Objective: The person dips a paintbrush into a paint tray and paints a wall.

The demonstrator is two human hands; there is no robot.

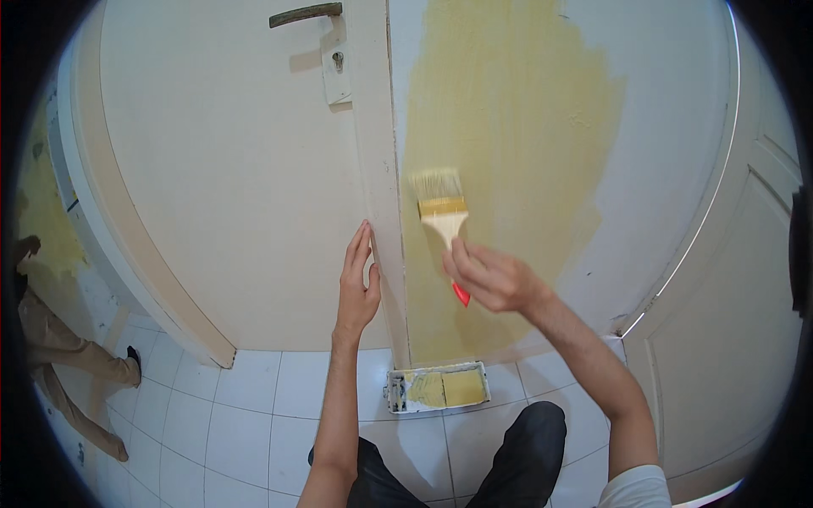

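Observation:
My right hand (492, 276) grips the wooden handle of a flat paintbrush (444, 219) with a red handle end. Its pale bristles point up and lie against the wall, close to the door frame, slightly blurred. Yellow paint (508, 146) covers a broad, streaky area of the white wall (667, 127). My left hand (361, 286) is raised with its fingers extended beside the door frame (387, 254) and holds nothing; whether it touches the frame, I cannot tell. Below the brush, a paint tray (438, 388) with yellow paint sits on the tiled floor against the wall.
A cream door (241, 190) with a metal handle (305, 13) and a lock plate (336, 63) stands left of the frame. Another panelled door (718, 355) is at the right. At the far left, another person's legs (82, 362) stand on the white floor tiles (241, 387).

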